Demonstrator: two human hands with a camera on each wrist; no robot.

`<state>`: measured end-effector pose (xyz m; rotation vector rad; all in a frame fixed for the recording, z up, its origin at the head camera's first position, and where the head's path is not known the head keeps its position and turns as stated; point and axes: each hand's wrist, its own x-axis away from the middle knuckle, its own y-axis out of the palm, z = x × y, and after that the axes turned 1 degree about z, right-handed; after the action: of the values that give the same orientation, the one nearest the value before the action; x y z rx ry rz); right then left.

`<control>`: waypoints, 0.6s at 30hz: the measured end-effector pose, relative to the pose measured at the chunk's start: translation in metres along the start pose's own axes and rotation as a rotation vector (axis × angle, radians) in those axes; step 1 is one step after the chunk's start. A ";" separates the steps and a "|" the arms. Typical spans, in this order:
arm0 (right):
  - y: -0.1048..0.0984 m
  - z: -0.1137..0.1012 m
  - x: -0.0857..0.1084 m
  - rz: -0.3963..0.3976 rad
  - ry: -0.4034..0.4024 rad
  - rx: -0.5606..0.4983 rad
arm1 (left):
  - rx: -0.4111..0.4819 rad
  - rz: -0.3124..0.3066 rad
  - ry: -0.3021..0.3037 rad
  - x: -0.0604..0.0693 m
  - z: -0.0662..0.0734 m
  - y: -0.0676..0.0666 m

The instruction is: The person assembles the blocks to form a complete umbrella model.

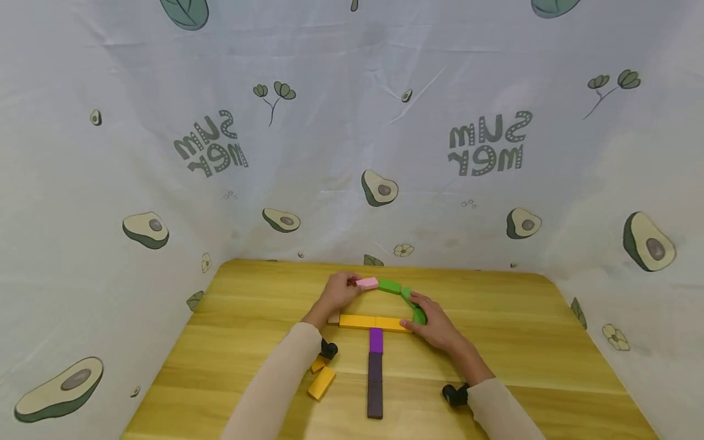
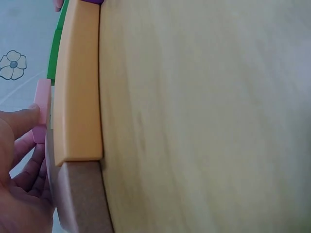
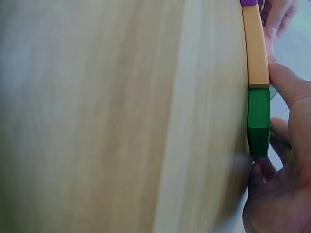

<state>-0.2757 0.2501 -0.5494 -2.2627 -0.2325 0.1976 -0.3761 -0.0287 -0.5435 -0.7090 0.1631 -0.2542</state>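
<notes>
My left hand (image 1: 338, 292) pinches a pink block (image 1: 367, 283) between thumb and fingers, at the left end of a curve of green blocks (image 1: 390, 286). In the left wrist view, the thumb presses on the pink block (image 2: 43, 109). My right hand (image 1: 436, 324) lies around the curve's right side, fingers extended along the green blocks and thumb at the right yellow-orange block (image 1: 392, 324). In the right wrist view, a green block (image 3: 259, 119) meets that block's end, and some fingers are hidden behind it. A tan block (image 1: 333, 318) sits at the left end of the yellow-orange row.
Below the row, a purple block (image 1: 376, 341) and dark blocks (image 1: 375, 385) form a straight stem. Loose yellow blocks (image 1: 321, 383) lie beside my left forearm. A printed white cloth (image 1: 330, 153) hangs behind the wooden table (image 1: 495, 354).
</notes>
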 end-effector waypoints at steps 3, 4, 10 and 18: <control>0.002 0.001 0.000 -0.004 0.009 -0.006 | -0.040 0.000 0.002 0.001 -0.003 0.002; 0.002 0.000 0.001 -0.003 0.011 -0.010 | -0.050 0.003 0.004 0.001 -0.004 0.003; 0.002 0.000 0.000 0.000 0.022 -0.014 | -0.060 0.011 0.008 0.001 -0.003 0.004; 0.002 0.001 0.000 0.002 0.014 -0.007 | -0.044 0.011 -0.021 0.005 0.001 0.004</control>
<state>-0.2761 0.2495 -0.5520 -2.2701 -0.2238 0.1825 -0.3703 -0.0261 -0.5457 -0.7539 0.1530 -0.2334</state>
